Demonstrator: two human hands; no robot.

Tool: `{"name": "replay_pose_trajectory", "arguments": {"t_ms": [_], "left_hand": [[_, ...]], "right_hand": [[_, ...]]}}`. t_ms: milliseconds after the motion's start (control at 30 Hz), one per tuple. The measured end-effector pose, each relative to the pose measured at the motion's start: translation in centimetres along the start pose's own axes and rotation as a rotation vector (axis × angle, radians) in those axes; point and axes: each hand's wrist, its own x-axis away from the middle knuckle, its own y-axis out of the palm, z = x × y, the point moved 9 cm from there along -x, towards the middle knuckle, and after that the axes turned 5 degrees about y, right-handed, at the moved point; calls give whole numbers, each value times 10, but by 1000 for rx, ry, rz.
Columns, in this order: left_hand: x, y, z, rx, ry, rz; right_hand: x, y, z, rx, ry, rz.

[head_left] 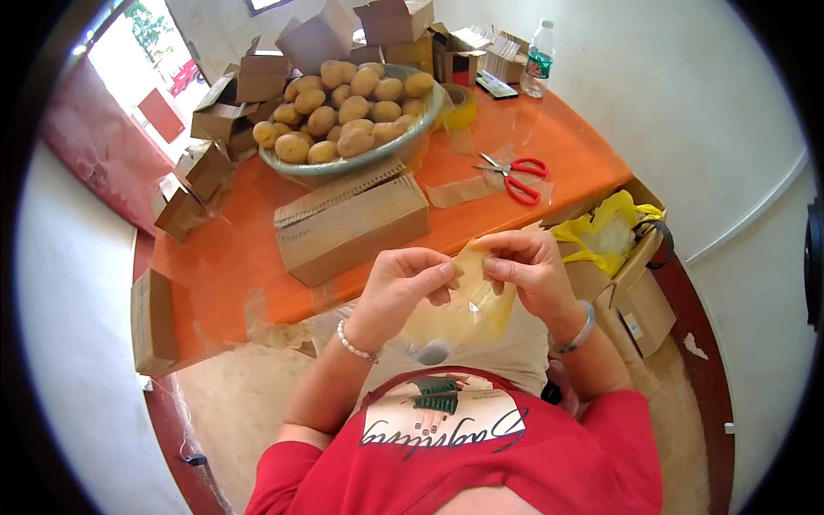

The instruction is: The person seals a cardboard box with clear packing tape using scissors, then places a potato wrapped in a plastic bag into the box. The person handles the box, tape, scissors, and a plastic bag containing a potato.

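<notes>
Between my two hands, above my lap, stretches a piece of yellowish see-through plastic film [481, 300]. My left hand [410, 279] pinches its left upper edge between thumb and fingers. Close beside it, my right hand [532, 270] pinches the other side of the same edge. The lower part of the film hangs shiny and loose over my lap; whether it is a bag or a strip I cannot tell. A closed cardboard box [352, 227] lies on the orange table [232, 283] just beyond my left hand. Red-handled scissors [521, 178] rest partly opened beyond my right hand.
A big bowl [343, 163] heaped with potatoes [354, 109] stands at the back. Around it are several open cardboard boxes [262, 77], a yellow tape roll [461, 107] and a plastic bottle [538, 60]. A yellow bag [608, 232] sits in a carton right of the table.
</notes>
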Motion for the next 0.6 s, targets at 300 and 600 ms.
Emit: {"name": "replay_pose_trajectory", "arguments": {"t_ms": [300,600], "left_hand": [[1,-6,-2,155,-104,-13],[-2,1,-3,250,-134,-154]], "right_hand": [[2,2,-11,52,-52,25],[-4,13,-7,17,57,-92]]}}
